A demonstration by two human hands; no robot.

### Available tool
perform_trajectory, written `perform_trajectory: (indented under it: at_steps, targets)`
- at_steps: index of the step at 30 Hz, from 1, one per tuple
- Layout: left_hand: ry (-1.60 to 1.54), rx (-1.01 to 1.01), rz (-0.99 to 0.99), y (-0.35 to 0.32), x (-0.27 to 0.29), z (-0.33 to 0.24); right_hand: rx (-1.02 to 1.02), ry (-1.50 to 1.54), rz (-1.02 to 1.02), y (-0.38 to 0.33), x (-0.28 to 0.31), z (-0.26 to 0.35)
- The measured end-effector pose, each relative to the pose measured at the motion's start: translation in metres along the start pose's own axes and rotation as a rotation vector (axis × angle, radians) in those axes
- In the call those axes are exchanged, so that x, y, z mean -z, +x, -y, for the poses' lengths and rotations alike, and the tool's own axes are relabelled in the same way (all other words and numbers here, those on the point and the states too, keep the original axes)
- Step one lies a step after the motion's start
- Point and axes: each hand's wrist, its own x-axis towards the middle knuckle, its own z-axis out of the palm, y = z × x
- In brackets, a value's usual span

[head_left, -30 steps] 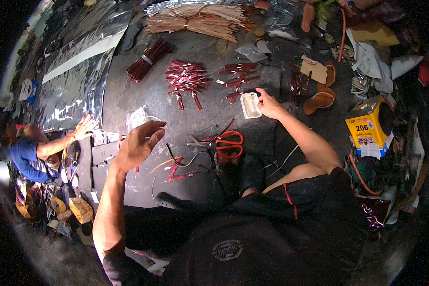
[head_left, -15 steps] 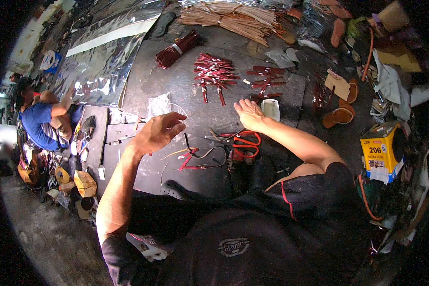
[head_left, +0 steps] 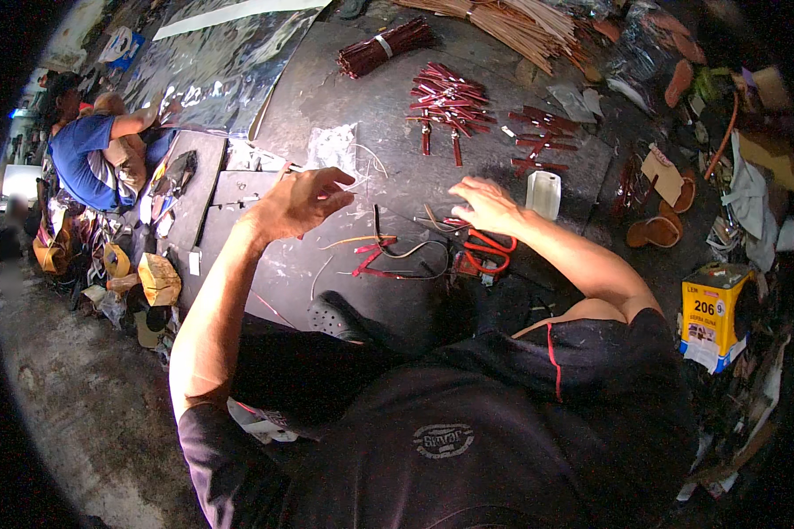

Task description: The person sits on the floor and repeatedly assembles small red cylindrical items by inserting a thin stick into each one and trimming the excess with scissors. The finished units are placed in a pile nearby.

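My left hand [head_left: 302, 203] hovers over the left part of the dark work board, thumb and fingers curved apart and nothing visible between them. My right hand [head_left: 487, 204] is above the board too, fingers loosely bent and apart, with no held thing showing. Just below it lie scissors [head_left: 496, 256] with orange-red handles. Between the hands are loose thin strips, among them a black strip [head_left: 378, 222] and dark red straps [head_left: 368, 262]. Farther off sit a pile of dark red straps [head_left: 450, 99] and a smaller group of straps [head_left: 543, 141]. A white tray [head_left: 543, 196] stands right of my right hand.
A tied dark red bundle [head_left: 384, 48] and tan strips [head_left: 503, 22] lie at the back. Clear plastic [head_left: 333, 148] is beyond my left hand. At right are brown sandals [head_left: 657, 231] and a yellow tin [head_left: 715, 304]. A person in blue [head_left: 93, 159] sits at far left.
The view has shifted, so the board's contents appear higher and farther right. My right hand has drawn back slightly from the straps and its fingers are more bent. My left hand stays raised.
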Motion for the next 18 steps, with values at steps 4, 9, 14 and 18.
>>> perform_trajectory:
  at_steps: [4,9,14,18]
  targets:
    - [0.015,-0.012,-0.02,-0.005,-0.006,0.017,0.063,0.016,0.168,-0.009,-0.011,0.018]
    - [-0.1,0.042,0.075,-0.011,-0.009,0.023,0.187,-0.166,0.132,-0.011,-0.03,0.005]
    - [-0.171,0.03,0.124,-0.006,-0.018,0.013,0.103,0.059,0.019,-0.015,-0.017,0.013]
    - [-0.222,-0.098,0.122,0.009,-0.037,-0.005,0.043,0.49,-0.251,0.0,0.013,0.053]
